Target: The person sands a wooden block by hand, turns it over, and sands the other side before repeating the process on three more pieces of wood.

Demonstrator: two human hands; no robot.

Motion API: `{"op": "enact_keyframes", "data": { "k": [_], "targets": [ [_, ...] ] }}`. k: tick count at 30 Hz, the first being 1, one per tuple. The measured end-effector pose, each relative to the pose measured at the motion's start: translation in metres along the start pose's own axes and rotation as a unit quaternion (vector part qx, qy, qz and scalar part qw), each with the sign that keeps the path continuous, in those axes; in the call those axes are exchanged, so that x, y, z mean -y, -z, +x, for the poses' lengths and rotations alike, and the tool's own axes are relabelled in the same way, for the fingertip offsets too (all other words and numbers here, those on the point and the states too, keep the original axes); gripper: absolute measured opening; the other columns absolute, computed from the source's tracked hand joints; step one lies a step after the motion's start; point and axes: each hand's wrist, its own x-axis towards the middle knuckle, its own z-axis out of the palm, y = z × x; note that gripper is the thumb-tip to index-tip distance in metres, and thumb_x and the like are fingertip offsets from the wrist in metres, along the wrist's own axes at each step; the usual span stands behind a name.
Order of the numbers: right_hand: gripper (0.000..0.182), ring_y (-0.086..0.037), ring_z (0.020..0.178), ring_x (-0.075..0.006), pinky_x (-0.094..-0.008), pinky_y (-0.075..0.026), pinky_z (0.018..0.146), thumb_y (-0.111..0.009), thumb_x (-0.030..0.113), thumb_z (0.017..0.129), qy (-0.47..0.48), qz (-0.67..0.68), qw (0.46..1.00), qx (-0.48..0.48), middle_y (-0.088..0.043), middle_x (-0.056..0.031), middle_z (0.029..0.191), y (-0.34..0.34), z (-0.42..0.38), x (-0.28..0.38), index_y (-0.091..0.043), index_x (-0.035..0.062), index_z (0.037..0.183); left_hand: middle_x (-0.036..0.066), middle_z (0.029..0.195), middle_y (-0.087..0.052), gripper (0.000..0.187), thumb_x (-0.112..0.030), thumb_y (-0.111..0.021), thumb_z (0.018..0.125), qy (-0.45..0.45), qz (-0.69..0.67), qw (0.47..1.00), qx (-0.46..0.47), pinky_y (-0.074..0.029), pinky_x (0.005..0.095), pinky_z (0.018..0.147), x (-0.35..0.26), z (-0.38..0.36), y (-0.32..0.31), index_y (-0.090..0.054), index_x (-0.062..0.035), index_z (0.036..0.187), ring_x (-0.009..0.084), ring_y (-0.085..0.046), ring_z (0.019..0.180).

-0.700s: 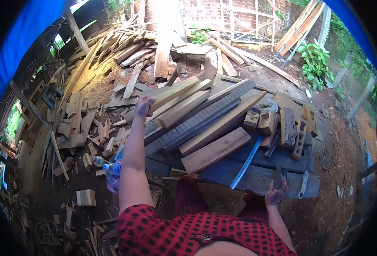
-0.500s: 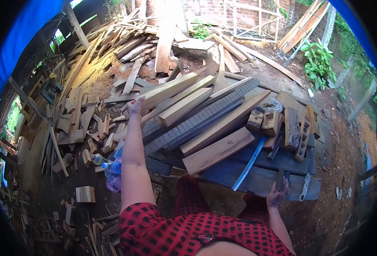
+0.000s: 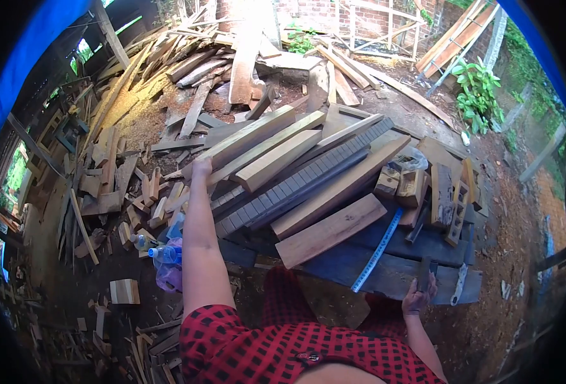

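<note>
My left hand (image 3: pixel 201 168) is stretched far forward, closed at the near end of a squared wooden beam (image 3: pixel 251 132); its fingers are partly hidden. Two more light beams lie alongside, the nearer being a thick timber (image 3: pixel 279 160). Low on the right, my right hand (image 3: pixel 417 297) is closed on a dark, narrow flat piece (image 3: pixel 429 272), whose exact kind I cannot make out. A blue-white measuring strip (image 3: pixel 377 249) lies on the dark workbench (image 3: pixel 334 272) to its left. On its other side rests a pale worn strip (image 3: pixel 459 285).
A short plank (image 3: pixel 331 230) and a long ridged dark bar (image 3: pixel 302 182) lie across the bench. Wood blocks (image 3: pixel 411 187) crowd its right side. Plastic bottles (image 3: pixel 165 255) are beside my left arm. Scrap wood (image 3: pixel 110 185) covers the ground at left, with a lumber pile (image 3: pixel 199 64) behind.
The far beam has shifted slightly left and toward me with my left hand at its end. My right hand stays near the same spot, still holding the dark piece.
</note>
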Motion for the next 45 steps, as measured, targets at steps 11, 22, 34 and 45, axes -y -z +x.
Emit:
{"op": "enact_keyframes", "data": {
  "k": [11,22,34,45],
  "targets": [
    [0.051,-0.039,0.127,-0.0307,-0.0488,-0.024,0.104,-0.053,0.026,0.086,-0.007,-0.015,1.000,-0.001,-0.047,-0.0105,0.133,-0.005,-0.004,-0.006,-0.045,0.0047,0.131,0.029,0.138,-0.037,0.084,-0.042,-0.063,0.079,0.026,0.143,0.986,-0.083,-0.033,0.0456,0.104,-0.087,-0.098,0.028,-0.023,-0.0052,0.143,0.0404,-0.039,0.127],
    [0.044,-0.043,0.123,-0.0304,-0.0447,-0.031,0.100,-0.057,0.023,0.085,-0.002,-0.020,0.999,-0.032,-0.051,-0.0142,0.127,0.009,0.000,0.008,-0.052,0.0013,0.123,0.029,0.140,-0.032,0.079,-0.047,-0.064,0.079,-0.333,0.011,0.943,-0.027,-0.023,0.0485,0.108,-0.110,-0.324,0.019,-0.035,-0.0031,0.138,0.0436,-0.027,0.133],
    [0.051,-0.038,0.128,-0.0262,-0.0526,-0.026,0.103,-0.052,0.024,0.085,-0.024,-0.025,0.999,-0.027,-0.047,-0.0048,0.134,0.001,-0.006,-0.003,-0.045,0.0076,0.132,0.019,0.149,-0.014,0.085,-0.040,-0.070,0.073,-0.352,0.150,0.921,0.070,-0.025,0.0469,0.108,-0.067,-0.423,-0.038,-0.029,-0.0153,0.143,0.0406,-0.022,0.133],
    [0.052,-0.037,0.130,-0.0260,-0.0529,-0.025,0.104,-0.051,0.022,0.083,-0.046,-0.015,0.999,-0.021,-0.047,-0.0053,0.135,0.001,-0.008,-0.004,-0.045,0.0069,0.133,0.016,0.149,-0.015,0.082,-0.033,-0.072,0.072,-0.304,0.150,0.933,0.121,-0.034,0.0452,0.104,-0.075,-0.429,-0.029,-0.031,-0.0142,0.141,0.0400,-0.028,0.129]
  ]
}}
